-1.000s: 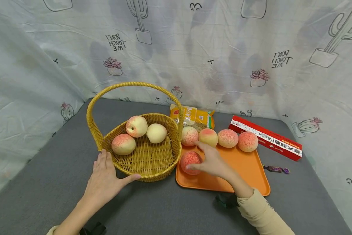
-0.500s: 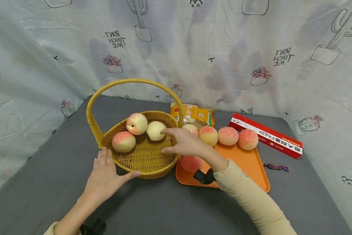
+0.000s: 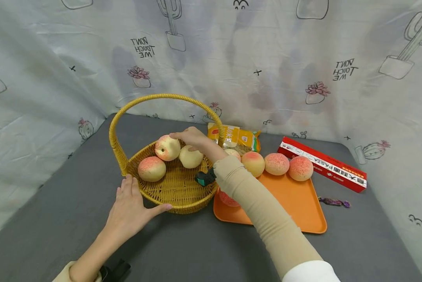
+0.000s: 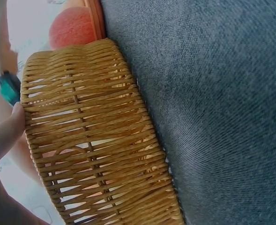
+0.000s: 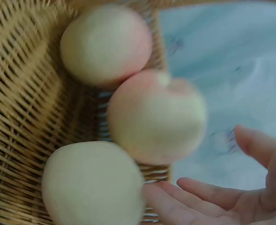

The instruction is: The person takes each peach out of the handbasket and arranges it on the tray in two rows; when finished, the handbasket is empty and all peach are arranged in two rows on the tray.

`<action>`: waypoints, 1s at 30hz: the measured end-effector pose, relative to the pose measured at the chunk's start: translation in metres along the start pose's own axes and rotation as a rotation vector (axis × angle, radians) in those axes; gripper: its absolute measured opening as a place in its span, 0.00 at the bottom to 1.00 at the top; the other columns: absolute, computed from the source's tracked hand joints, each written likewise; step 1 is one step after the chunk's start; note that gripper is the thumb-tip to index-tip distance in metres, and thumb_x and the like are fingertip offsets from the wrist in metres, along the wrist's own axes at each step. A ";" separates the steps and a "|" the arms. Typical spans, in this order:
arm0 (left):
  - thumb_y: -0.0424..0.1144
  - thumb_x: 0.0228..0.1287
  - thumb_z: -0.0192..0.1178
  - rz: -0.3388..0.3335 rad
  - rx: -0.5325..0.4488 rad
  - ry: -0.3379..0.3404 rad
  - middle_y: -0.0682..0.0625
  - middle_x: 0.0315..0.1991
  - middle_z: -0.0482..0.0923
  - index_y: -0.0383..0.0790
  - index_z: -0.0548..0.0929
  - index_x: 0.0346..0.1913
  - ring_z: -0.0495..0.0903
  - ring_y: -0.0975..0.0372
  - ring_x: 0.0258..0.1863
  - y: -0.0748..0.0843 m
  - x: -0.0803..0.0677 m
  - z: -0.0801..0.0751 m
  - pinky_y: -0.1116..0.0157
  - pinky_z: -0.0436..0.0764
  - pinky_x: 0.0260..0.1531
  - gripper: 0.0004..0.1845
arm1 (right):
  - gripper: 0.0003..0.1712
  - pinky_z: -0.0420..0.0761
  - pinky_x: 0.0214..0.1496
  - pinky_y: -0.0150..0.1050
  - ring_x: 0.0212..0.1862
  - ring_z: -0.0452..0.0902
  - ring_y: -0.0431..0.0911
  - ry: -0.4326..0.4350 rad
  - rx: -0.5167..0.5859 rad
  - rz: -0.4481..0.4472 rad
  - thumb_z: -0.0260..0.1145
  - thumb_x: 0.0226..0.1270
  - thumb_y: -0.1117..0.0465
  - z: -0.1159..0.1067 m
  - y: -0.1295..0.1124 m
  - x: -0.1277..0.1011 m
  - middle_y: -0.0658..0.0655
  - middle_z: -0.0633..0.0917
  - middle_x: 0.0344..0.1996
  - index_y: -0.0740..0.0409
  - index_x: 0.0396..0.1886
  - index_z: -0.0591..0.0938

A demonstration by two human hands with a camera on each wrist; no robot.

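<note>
A yellow wicker basket [image 3: 175, 194] with a tall arched handle holds three peaches: a blushed one [image 3: 152, 169] at the left, another [image 3: 167, 148] at the back and a pale one [image 3: 191, 157] beside it. My left hand [image 3: 128, 207] rests spread against the basket's near left side, thumb along the front rim; in the left wrist view the thumb [image 4: 9, 133] lies at the woven edge. My right hand [image 3: 193, 139] reaches over the basket with nothing in its grasp. In the right wrist view its extended fingers [image 5: 194, 201] are close beside the pale peach [image 5: 93, 185].
Right of the basket is an orange tray [image 3: 285, 199] with several peaches along its back edge and a redder one [image 3: 228, 199] partly behind the sleeve. Behind stand a yellow food bag [image 3: 244, 139] and a red pasta box [image 3: 323, 164]. A purple-wrapped candy [image 3: 334, 202] lies to the right.
My right hand has moved left from the peaches on the tray, over the basket's right rim, to the peaches at the back. The left hand has stayed at the basket's side.
</note>
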State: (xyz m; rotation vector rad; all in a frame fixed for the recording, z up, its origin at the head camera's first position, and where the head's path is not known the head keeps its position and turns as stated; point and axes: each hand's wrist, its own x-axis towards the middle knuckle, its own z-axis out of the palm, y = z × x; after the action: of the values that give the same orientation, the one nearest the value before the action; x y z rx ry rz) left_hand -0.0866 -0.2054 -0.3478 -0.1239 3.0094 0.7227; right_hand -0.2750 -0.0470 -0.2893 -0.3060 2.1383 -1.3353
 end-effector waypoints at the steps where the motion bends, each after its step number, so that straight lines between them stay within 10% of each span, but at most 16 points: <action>1: 0.72 0.48 0.64 0.006 -0.002 0.003 0.19 0.71 0.36 0.11 0.42 0.69 0.38 0.32 0.71 0.001 0.001 0.000 0.38 0.44 0.68 0.72 | 0.39 0.71 0.65 0.47 0.70 0.61 0.55 0.028 0.040 0.012 0.59 0.74 0.50 0.001 0.002 0.005 0.61 0.60 0.73 0.65 0.75 0.57; 5: 0.72 0.48 0.64 0.019 -0.014 0.008 0.19 0.71 0.37 0.11 0.43 0.69 0.38 0.32 0.71 0.002 0.002 0.003 0.38 0.44 0.68 0.72 | 0.27 0.77 0.40 0.32 0.35 0.78 0.45 0.094 0.038 0.013 0.56 0.75 0.51 0.008 0.011 0.020 0.58 0.79 0.41 0.68 0.62 0.71; 9: 0.72 0.47 0.64 0.026 -0.016 0.018 0.19 0.71 0.38 0.11 0.43 0.69 0.39 0.31 0.71 0.001 0.001 0.004 0.38 0.45 0.68 0.72 | 0.21 0.62 0.25 0.33 0.16 0.53 0.41 0.093 -0.071 -0.012 0.56 0.76 0.51 0.019 0.014 0.026 0.49 0.59 0.13 0.59 0.25 0.71; 13: 0.73 0.47 0.64 0.013 -0.011 0.025 0.20 0.71 0.39 0.12 0.43 0.69 0.40 0.31 0.71 -0.001 0.001 0.003 0.38 0.46 0.67 0.72 | 0.20 0.76 0.40 0.34 0.35 0.74 0.43 0.070 -0.120 -0.061 0.55 0.75 0.48 0.029 0.010 0.024 0.54 0.79 0.34 0.61 0.37 0.77; 17: 0.73 0.46 0.64 0.007 -0.001 0.025 0.20 0.71 0.39 0.12 0.44 0.69 0.40 0.31 0.71 -0.002 0.001 0.002 0.38 0.46 0.67 0.73 | 0.28 0.78 0.46 0.41 0.44 0.71 0.48 -0.008 0.006 -0.099 0.58 0.74 0.50 0.035 0.004 0.020 0.64 0.68 0.62 0.63 0.62 0.64; 24: 0.72 0.47 0.65 0.014 0.005 0.033 0.19 0.71 0.40 0.11 0.45 0.69 0.41 0.31 0.71 -0.003 0.001 0.002 0.38 0.46 0.67 0.72 | 0.36 0.75 0.61 0.53 0.58 0.72 0.55 -0.046 0.156 -0.034 0.69 0.63 0.52 0.037 0.004 0.015 0.62 0.66 0.62 0.65 0.63 0.68; 30: 0.71 0.47 0.66 0.015 0.001 0.037 0.19 0.71 0.40 0.11 0.45 0.68 0.41 0.31 0.71 -0.003 0.001 0.004 0.38 0.45 0.67 0.71 | 0.24 0.78 0.57 0.51 0.43 0.76 0.46 -0.019 0.162 -0.049 0.71 0.58 0.52 0.042 0.007 0.011 0.54 0.77 0.45 0.62 0.49 0.80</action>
State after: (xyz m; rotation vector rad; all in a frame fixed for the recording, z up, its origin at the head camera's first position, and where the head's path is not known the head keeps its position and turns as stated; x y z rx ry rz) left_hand -0.0868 -0.2067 -0.3526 -0.1156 3.0485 0.7287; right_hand -0.2585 -0.0802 -0.3134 -0.3056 2.0044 -1.5173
